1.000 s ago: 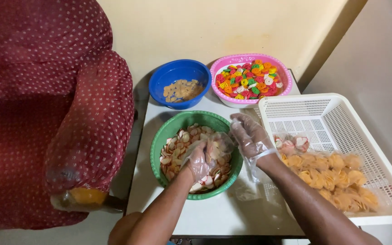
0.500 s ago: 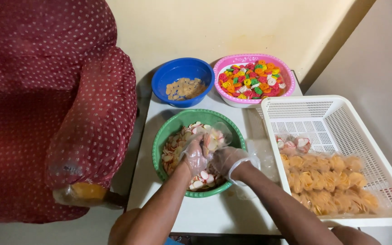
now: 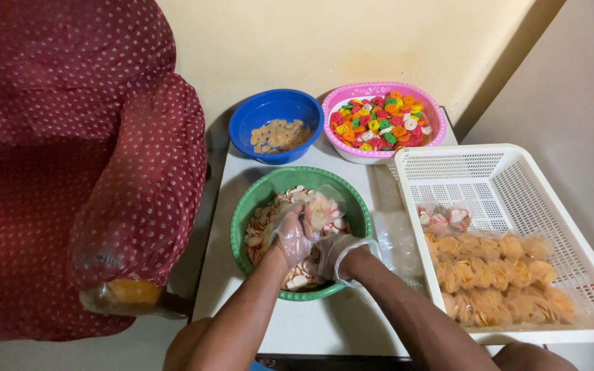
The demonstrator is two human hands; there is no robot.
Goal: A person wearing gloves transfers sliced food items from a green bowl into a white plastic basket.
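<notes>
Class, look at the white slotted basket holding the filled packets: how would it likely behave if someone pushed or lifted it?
The white basket looks like thin slotted plastic, so probably light and slightly flexible. Its flat base on the smooth white table suggests it would slide rather than tip. The orange snack packets sit at the near end, so lifting may tilt it that way.

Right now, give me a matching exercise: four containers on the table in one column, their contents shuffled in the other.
Containers:
1. blue bowl
2. pink bowl
3. green bowl
4. white basket

Contents:
A. bagged orange snacks
B. white-and-pink crackers
C. multicoloured pieces
D. tan pieces

Pairs: 1-D, 2-C, 3-B, 4-A
</notes>
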